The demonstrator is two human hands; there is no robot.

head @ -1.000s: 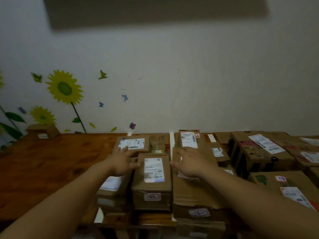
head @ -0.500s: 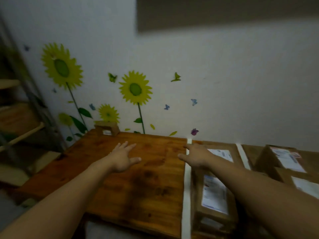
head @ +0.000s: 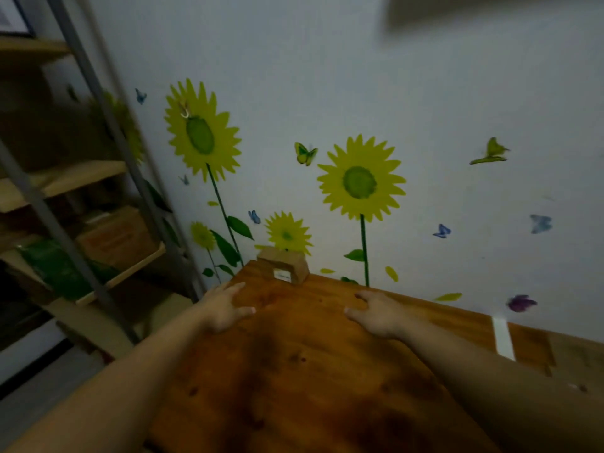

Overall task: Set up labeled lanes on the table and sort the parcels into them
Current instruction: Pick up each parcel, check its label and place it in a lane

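Both hands are out over the wooden table (head: 294,371), palms down. Left hand (head: 225,310): fingers loose and spread, gripping nothing. Right hand (head: 376,313): the same, relaxed and empty. One small parcel (head: 282,268) sits at the far corner against the wall, at 1 o'clock from the left fingers and 10 o'clock from the right, apart from both. One white tape strip (head: 502,338) lies at 3 o'clock from the right hand.

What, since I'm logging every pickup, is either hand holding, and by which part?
Nothing. The left hand and the right hand are both open over the table, short of the small box.
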